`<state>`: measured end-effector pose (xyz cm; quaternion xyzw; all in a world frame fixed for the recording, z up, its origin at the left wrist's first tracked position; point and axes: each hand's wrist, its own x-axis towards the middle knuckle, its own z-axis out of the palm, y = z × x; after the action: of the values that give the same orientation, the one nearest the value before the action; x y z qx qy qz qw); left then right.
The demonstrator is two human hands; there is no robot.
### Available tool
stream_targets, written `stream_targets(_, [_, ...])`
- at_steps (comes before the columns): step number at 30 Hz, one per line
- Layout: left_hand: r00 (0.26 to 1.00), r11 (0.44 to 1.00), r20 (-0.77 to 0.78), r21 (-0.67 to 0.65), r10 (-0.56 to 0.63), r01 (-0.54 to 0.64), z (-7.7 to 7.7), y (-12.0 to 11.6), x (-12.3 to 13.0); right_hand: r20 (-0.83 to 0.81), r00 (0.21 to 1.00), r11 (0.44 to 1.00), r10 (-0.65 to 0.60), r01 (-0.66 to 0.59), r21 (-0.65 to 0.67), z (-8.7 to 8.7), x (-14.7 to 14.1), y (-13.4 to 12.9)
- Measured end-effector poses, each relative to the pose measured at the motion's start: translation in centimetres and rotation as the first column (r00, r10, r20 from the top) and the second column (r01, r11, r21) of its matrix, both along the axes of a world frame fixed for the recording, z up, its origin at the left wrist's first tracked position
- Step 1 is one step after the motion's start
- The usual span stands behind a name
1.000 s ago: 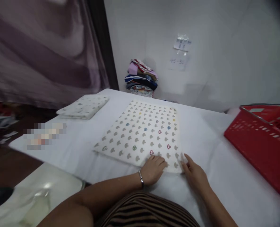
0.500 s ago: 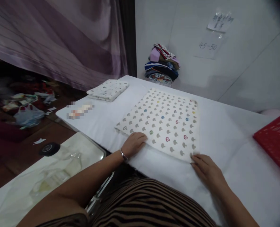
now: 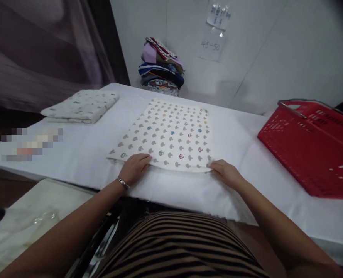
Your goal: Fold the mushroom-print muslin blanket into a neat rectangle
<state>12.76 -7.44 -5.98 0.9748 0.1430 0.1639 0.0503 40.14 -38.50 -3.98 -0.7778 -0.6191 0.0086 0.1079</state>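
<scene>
A white cloth [image 3: 171,135] printed with grey and a few coloured mushrooms lies spread on the white-covered table. My left hand [image 3: 136,166], a bracelet at its wrist, is closed on the near edge, left of the middle. The near right corner is pinched between the fingers of my right hand [image 3: 225,173]. Between both hands the near edge bows slightly and looks raised a little off the table. The fingertips under the edge are hidden.
A folded printed cloth [image 3: 83,106] lies at the table's left, behind a blurred-out patch. On the right stands a red plastic basket [image 3: 307,148] with a metal handle. A pile of folded fabrics [image 3: 162,69] rises by the wall. Lower left is another white surface [image 3: 61,197] with clear plastic.
My view has turned right, so more of the red basket shows. Both hands keep their hold on the cloth's near edge, which now looks slightly lifted.
</scene>
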Motion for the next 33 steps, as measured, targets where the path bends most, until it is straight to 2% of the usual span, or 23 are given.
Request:
stream_targets(3, [0.999,1.0,-0.033,-0.004,-0.021,0.02,0.5,0.5,0.3,0.042,0.998,0.998,0.035,-0.032,-0.061,0.8,0.4,0.5])
stream_targets(5, [0.999,1.0,-0.033,0.006,-0.013,0.013,1.3,0.8,0.6,0.081,0.997,0.997,0.012,-0.006,-0.075,1.9,0.9,1.0])
stream_targets(7, [0.999,0.999,0.003,0.028,0.036,-0.037,2.1,1.2,1.0,0.146,0.987,0.998,-0.065,0.063,0.017,3.0,1.5,1.5])
stream_targets(9, [0.996,0.996,0.036,0.047,0.076,-0.078,2.5,1.3,1.1,0.205,0.966,0.975,-0.16,0.123,0.185,3.6,1.8,1.7])
stream_targets(11, [0.999,0.998,-0.007,0.048,0.046,-0.045,2.2,1.2,1.0,0.242,0.956,0.959,-0.165,0.098,0.264,3.1,1.6,1.5])
stream_targets(15, [0.988,0.998,-0.147,0.024,-0.054,0.059,0.5,0.7,0.1,0.216,0.976,0.997,0.026,-0.043,0.071,-0.1,0.3,0.4])
stream_targets(18, [0.986,0.999,-0.165,0.024,-0.038,0.042,0.0,0.5,-0.4,0.176,0.984,1.0,-0.007,0.003,0.023,-1.5,-0.4,-0.3])
stream_targets(23, [0.981,1.0,-0.195,0.008,-0.01,0.012,0.2,0.9,-0.4,0.175,0.985,1.0,0.01,-0.01,0.0,-0.8,-0.8,-0.4])
stream_targets(28, [0.987,0.998,-0.146,-0.035,-0.059,0.055,-0.3,1.4,-0.8,0.167,0.985,0.999,0.046,-0.046,-0.002,-0.5,-1.1,-0.9])
stream_targets(33, [0.99,1.0,-0.141,0.029,0.004,0.0,-0.2,2.6,-1.7,0.156,0.985,0.997,0.073,-0.075,0.009,-1.1,-1.0,-1.4])
